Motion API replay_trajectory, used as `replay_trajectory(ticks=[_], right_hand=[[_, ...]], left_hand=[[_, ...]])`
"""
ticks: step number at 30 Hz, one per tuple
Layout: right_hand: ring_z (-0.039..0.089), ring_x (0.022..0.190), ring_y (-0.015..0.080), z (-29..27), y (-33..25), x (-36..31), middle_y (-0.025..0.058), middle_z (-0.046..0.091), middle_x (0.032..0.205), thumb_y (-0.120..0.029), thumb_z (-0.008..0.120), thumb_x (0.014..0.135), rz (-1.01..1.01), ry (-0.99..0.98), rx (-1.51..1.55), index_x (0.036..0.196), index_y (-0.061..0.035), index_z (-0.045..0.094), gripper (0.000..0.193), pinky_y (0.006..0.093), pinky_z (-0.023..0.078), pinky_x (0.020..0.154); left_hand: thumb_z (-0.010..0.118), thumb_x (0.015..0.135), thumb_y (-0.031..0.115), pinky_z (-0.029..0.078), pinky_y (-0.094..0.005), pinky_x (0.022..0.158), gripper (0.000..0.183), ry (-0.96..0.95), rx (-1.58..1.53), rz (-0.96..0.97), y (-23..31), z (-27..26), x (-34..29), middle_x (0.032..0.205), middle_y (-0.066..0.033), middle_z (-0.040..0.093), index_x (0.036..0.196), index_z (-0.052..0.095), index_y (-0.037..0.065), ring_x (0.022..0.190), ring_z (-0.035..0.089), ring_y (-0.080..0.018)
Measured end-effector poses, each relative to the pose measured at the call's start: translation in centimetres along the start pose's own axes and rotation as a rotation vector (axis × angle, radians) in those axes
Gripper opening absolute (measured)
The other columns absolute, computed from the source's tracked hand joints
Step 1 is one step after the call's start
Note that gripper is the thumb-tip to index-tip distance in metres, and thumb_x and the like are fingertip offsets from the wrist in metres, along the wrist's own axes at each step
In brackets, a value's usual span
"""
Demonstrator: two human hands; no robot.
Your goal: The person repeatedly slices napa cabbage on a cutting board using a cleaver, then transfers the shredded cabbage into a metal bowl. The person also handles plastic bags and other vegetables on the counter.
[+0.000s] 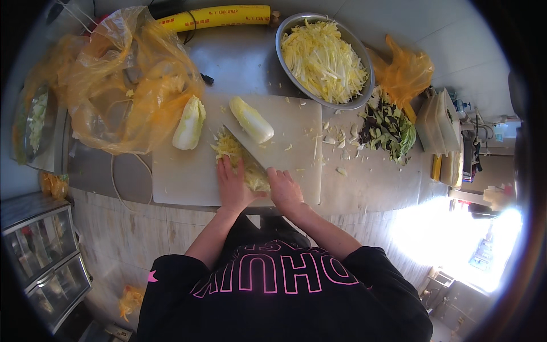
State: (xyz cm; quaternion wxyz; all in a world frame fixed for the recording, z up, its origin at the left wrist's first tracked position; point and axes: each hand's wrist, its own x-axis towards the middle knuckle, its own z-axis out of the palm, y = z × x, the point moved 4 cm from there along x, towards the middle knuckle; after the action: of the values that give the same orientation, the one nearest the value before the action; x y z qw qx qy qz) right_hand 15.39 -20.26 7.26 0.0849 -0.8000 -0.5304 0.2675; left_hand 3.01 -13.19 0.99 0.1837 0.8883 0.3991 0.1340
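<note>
Pale yellow shredded cabbage (229, 149) lies directly under and just beyond the left hand (232, 183), with more of it in the gap between the two hands. The left hand presses flat on the shreds, its fingers slightly spread and its thumb pointing toward the right hand (284, 191). The right hand is closed around the handle of a knife (246, 149), whose blade slants away beyond the left fingertips, along the far side of the shreds. Just past the blade lies a cabbage piece (252, 121); another, the left-hand cabbage (189, 123), rests beyond and to the left of the left hand. All this sits on a white cutting board (296, 165) beneath both hands. Farther out, beyond and right of the right hand, stands a metal bowl (367, 85) heaped with cut cabbage. Dark green leaves (393, 128) lie well to its right. Far beyond the left hand, a crumpled orange plastic bag (131, 85) spreads beside a yellow roll (228, 18).
</note>
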Motion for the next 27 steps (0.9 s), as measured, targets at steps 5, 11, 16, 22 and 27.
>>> replay_trajectory(ticks=[5,11,16,22,27], right_hand=[[0.058,0.089,0.0402,1.2,5.2,-0.1,0.0204,0.060,0.089,-0.010,0.058,0.084,0.018,-0.018,0.165,0.105,-0.0043,0.046,0.024,0.0489,0.049,0.072],[0.062,0.075,0.0400,-0.2,10.8,2.5,0.0231,0.064,0.081,-0.019,0.058,0.088,-0.065,-0.126,0.364,0.114,-0.0014,0.046,0.033,0.0450,0.048,0.065],[0.061,0.069,0.0322,-0.1,9.7,5.9,0.0201,0.063,0.081,-0.020,0.059,0.088,-0.090,-0.268,0.401,0.118,-0.0008,0.046,0.037,0.0396,0.048,0.062],[0.060,0.099,0.0405,2.2,8.1,5.6,0.0282,0.061,0.103,-0.025,0.061,0.086,0.034,-0.389,0.494,0.123,0.0034,0.045,0.049,0.0428,0.046,0.085],[0.054,0.066,0.0208,2.5,7.4,5.6,0.0114,0.057,0.080,-0.017,0.059,0.088,-0.059,-0.377,0.606,0.122,-0.0004,0.045,0.040,0.0323,0.044,0.060]], left_hand=[[0.084,0.045,0.059,0.025,-0.0608,0.106,0.125,0.199,-0.019,-0.039,0.0,0.4,1.3,0.142,-0.0341,0.019,0.141,0.028,0.002,0.131,0.020,-0.0536],[0.084,0.053,0.049,0.023,-0.0626,0.105,0.109,0.214,-0.097,0.001,-2.0,-0.4,3.2,0.143,-0.0297,0.021,0.141,0.032,0.010,0.131,0.022,-0.0530],[0.082,0.060,0.042,0.025,-0.0609,0.105,0.092,0.270,-0.126,-0.074,-1.3,-0.2,3.7,0.143,-0.0277,0.025,0.136,0.041,0.010,0.131,0.023,-0.0516],[0.078,0.067,0.030,0.028,-0.0559,0.106,0.073,0.424,-0.166,-0.311,0.0,0.9,4.9,0.143,-0.0260,0.027,0.130,0.048,0.007,0.131,0.026,-0.0476],[0.078,0.066,0.019,0.028,-0.0547,0.107,0.062,0.553,-0.310,-0.329,-0.7,0.9,4.6,0.143,-0.0234,0.029,0.121,0.055,0.005,0.132,0.026,-0.0452]])
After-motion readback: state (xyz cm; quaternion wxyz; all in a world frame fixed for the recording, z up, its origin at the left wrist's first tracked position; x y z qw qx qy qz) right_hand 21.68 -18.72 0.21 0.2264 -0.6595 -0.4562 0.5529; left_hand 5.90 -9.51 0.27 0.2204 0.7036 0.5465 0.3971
